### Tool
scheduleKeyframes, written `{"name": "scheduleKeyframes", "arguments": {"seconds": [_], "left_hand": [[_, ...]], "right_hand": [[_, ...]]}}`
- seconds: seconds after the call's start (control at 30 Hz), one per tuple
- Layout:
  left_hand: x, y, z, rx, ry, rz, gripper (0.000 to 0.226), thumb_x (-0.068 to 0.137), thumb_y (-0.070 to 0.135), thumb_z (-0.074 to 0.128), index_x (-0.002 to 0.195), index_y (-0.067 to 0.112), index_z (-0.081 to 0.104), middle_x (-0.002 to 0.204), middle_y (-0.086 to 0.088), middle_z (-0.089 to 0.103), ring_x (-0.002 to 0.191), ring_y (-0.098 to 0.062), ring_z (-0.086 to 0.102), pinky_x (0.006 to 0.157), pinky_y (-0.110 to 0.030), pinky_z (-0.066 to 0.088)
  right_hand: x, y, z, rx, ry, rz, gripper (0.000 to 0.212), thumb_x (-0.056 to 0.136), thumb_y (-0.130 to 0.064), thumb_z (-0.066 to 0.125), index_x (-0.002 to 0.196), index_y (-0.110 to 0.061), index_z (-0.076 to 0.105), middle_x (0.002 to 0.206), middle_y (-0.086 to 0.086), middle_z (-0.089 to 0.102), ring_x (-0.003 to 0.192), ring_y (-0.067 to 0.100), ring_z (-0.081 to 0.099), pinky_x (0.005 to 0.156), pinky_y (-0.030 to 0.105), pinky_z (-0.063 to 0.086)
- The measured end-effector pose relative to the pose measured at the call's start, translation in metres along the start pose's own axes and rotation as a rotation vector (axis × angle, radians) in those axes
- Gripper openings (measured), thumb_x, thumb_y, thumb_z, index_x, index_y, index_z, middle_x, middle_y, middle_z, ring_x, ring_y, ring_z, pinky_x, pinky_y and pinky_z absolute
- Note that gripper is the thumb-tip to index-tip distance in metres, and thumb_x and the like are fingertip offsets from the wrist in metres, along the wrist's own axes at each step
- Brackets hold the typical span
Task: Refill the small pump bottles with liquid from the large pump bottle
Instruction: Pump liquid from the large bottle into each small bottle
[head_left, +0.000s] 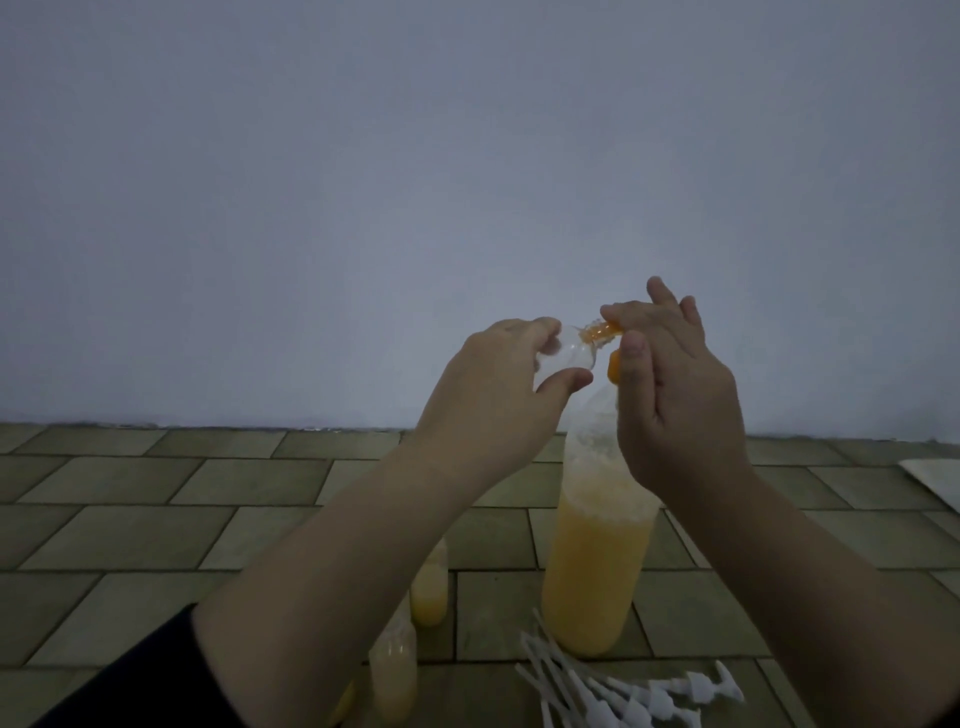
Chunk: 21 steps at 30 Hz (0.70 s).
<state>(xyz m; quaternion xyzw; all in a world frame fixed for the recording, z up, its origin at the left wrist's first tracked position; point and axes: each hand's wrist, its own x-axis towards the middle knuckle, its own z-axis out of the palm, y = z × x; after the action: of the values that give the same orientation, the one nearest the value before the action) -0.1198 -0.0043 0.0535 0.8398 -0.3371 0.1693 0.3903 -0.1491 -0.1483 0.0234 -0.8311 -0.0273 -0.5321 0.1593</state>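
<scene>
Two hands are raised just above the large pump bottle (597, 561), which stands upright on the tiled floor (156, 519), part-filled with orange liquid and foam. A small clear bottle (208, 353) is held tilted on its side by the left hand (498, 384), fingers and thumb curled round its body, its neck turned toward the large bottle's top. Orange liquid is seen at that neck, where the right hand (675, 395) is met: its forefinger and thumb are brought to the neck and an orange spout, while the other fingers are kept straight and spread. Whether anything is truly pinched there cannot be told.

The step in hand is judged to be the filling of this small bottle, which looks nearly empty. Next, a steady neck alignment and repeated pumping are called for.

Left of the large bottle, two filled small bottles (428, 592) are stood; at its foot, white pump heads (623, 691) are laid loose.
</scene>
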Motion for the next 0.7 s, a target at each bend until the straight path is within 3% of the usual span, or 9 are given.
{"name": "scheduleKeyframes", "arguments": {"seconds": [0.13,0.3,0.57,0.7], "left_hand": [[0.005,0.005,-0.006,0.007,0.013,0.03,0.049,0.089,0.038,0.057,0.135,0.022,0.048,0.126,0.007,0.057,0.103,-0.008,0.054,0.089,-0.02,0.043],[0.004,0.004,0.0,-0.003,-0.006,0.013,0.051,0.089,0.039,0.056,0.136,0.022,0.046,0.13,0.006,0.055,0.106,-0.007,0.053,0.09,-0.021,0.042],[0.009,0.004,-0.007,-0.004,0.001,0.013,0.049,0.089,0.037,0.058,0.134,0.022,0.048,0.126,0.007,0.058,0.099,-0.004,0.053,0.086,-0.017,0.041],[0.006,0.006,-0.004,0.014,-0.01,0.035,0.05,0.089,0.038,0.057,0.135,0.021,0.047,0.127,0.006,0.057,0.105,-0.008,0.053,0.092,-0.022,0.044]], "right_hand": [[0.009,-0.003,-0.009,-0.02,0.044,-0.021,0.048,0.099,-0.028,0.023,0.117,-0.007,0.062,0.123,0.006,0.061,0.128,0.002,0.029,0.111,0.018,0.014],[0.0,0.003,0.002,-0.012,0.066,-0.002,0.051,0.1,-0.031,0.022,0.116,-0.005,0.062,0.121,0.008,0.063,0.126,0.01,0.041,0.113,0.034,0.026],[0.014,-0.005,-0.008,-0.014,0.024,-0.014,0.049,0.099,-0.03,0.023,0.114,-0.007,0.064,0.12,0.008,0.064,0.123,0.005,0.035,0.108,0.019,0.017],[0.002,-0.005,-0.002,-0.001,0.084,0.024,0.05,0.099,-0.031,0.022,0.118,-0.005,0.061,0.123,0.01,0.062,0.127,0.013,0.04,0.113,0.031,0.023]]}}
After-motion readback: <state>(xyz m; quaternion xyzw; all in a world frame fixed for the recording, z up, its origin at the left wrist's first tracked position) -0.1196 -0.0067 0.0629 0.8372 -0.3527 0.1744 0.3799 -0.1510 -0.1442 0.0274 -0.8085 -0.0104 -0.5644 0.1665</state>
